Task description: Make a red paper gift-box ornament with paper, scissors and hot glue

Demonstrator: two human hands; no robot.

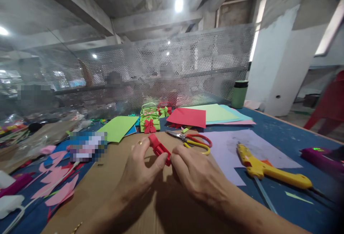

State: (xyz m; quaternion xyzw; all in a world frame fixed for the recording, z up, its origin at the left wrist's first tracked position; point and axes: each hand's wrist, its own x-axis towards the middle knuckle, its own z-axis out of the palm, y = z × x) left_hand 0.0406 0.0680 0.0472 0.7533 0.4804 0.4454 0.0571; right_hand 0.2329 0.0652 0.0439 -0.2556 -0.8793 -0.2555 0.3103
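Observation:
Above a brown cardboard sheet (107,187), a folded red paper piece (159,148) is held between my two hands. It looks like a looped strip, perhaps part of a bow. My left hand (141,164) pinches it from the left with thumb and fingers. The fingers of my right hand (197,171) are closed at its lower right end; their tips are partly hidden. Just beyond the right hand lie scissors (197,141) with red and yellow handles. Small green paper bags (149,117), one with a red bow (149,126), stand behind the cardboard.
A yellow hot glue gun (271,171) rests on lilac paper (228,155) to the right. Red paper (188,117) and green paper (119,128) lie behind. Pink scraps (63,191) and a white cable (51,188) are left. A green bottle (239,95) stands by the perforated screen (182,62).

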